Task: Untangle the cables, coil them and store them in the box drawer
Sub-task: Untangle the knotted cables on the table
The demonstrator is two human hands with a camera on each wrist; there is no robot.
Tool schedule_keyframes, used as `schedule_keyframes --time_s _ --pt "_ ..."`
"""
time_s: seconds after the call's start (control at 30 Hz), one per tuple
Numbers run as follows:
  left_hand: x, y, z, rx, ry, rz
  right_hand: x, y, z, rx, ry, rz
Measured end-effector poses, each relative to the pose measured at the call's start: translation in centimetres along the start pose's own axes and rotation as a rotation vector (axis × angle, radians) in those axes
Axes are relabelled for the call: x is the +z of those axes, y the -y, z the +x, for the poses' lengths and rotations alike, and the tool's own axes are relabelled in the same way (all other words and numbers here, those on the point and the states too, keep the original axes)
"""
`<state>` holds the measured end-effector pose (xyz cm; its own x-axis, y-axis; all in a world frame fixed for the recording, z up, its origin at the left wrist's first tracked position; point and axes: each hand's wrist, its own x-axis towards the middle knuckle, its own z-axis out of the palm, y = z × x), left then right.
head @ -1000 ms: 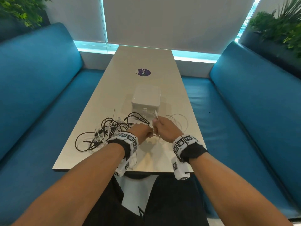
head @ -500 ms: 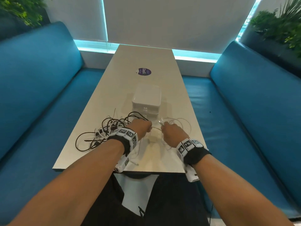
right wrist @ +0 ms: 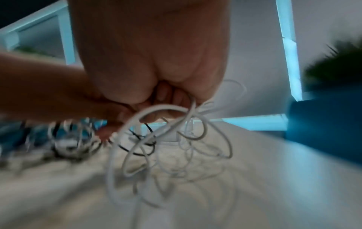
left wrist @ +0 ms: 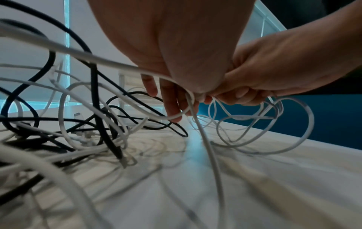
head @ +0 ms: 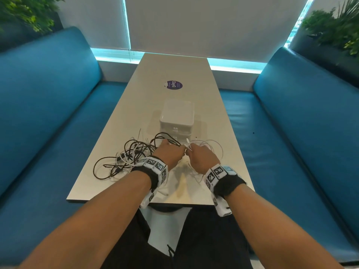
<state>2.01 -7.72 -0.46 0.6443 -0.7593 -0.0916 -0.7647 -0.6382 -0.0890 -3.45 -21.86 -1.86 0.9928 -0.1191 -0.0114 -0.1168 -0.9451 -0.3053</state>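
It looks like a booth in a café or office lounge. A long pale table (head: 174,70) stretches ahead of the hands, with blue padded benches (head: 44,105) running along either side. Past the table hang drawn window blinds (head: 204,24), and potted greenery (head: 334,30) tops both bench backs.
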Motion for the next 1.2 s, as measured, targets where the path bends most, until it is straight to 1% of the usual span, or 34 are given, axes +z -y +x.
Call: schedule_keyframes --time_s 0.07,0.1,0.2,0.23,0.3,0.47,0.53,0.63,0.73,0.8,0.83,0.9,0.93,0.97,1.07,1.13,1.2 --pt "-0.3 0.1 -0.3 0.002 0.034 0.063 -0.3 -0.8 -0.5 0.006 -0.024 -0.180" --pt "-0.2 0.4 -0.5 -0.007 0.060 0.083 -0.6 -1.5 -0.8 0.035 -0.032 -0.221" --pt "0.4 1.2 -1.0 -0.030 0.125 0.112 -1.3 -3.9 -1.6 0.141 -0.013 -0.271" --pt "0.6 1.3 -1.1 -0.034 0.132 0.112 -1.2 -4.3 -1.8 0.150 0.001 -0.284" --pt "0.4 0.9 -1.0 -0.031 0.120 0.102 -1.2 -4.2 -2.2 0.129 -0.015 -0.293" --pt "-0.3 -1.3 -0.7 0.001 0.178 0.123 -1.0 -2.2 -1.8 0.112 -0.109 -0.150" --pt "-0.4 -1.8 -0.4 0.011 0.170 0.121 -0.5 -1.4 -1.4 0.081 -0.119 -0.069" --pt "-0.8 -1.9 -0.1 0.017 0.150 0.072 0.1 -0.5 -0.8 0.016 0.001 0.168" --pt "-0.5 -1.4 -0.1 -0.020 0.063 -0.028 0.0 -0.7 -0.5 0.039 0.105 0.290" --pt "-0.1 -1.0 -0.2 -0.042 0.040 -0.081 0.2 -0.8 -0.6 0.054 0.132 0.283" --pt "0.1 -1.0 -0.2 -0.044 0.036 -0.089 0.3 -0.9 -0.8 0.051 0.127 0.223" --pt "0.0 -0.8 -0.5 -0.048 0.066 -0.095 0.5 -1.6 -1.1 0.040 0.091 0.020" --pt "-0.2 -0.6 -0.7 -0.052 0.098 -0.088 0.4 -2.3 -1.3 0.055 0.069 -0.061" --pt "-0.3 -0.3 -1.0 -0.050 0.122 -0.067 0.2 -3.1 -1.4 0.096 0.061 -0.094" --pt "-0.2 0.6 -1.7 -0.055 0.142 -0.033 0.0 -5.1 -1.8 0.235 0.061 -0.052" --pt "-0.3 0.5 -1.7 -0.062 0.121 -0.043 -0.1 -4.9 -1.6 0.236 0.034 -0.008" --pt "-0.3 0.2 -1.4 -0.052 0.144 -0.048 -0.3 -4.1 -1.5 0.230 -0.031 0.042"
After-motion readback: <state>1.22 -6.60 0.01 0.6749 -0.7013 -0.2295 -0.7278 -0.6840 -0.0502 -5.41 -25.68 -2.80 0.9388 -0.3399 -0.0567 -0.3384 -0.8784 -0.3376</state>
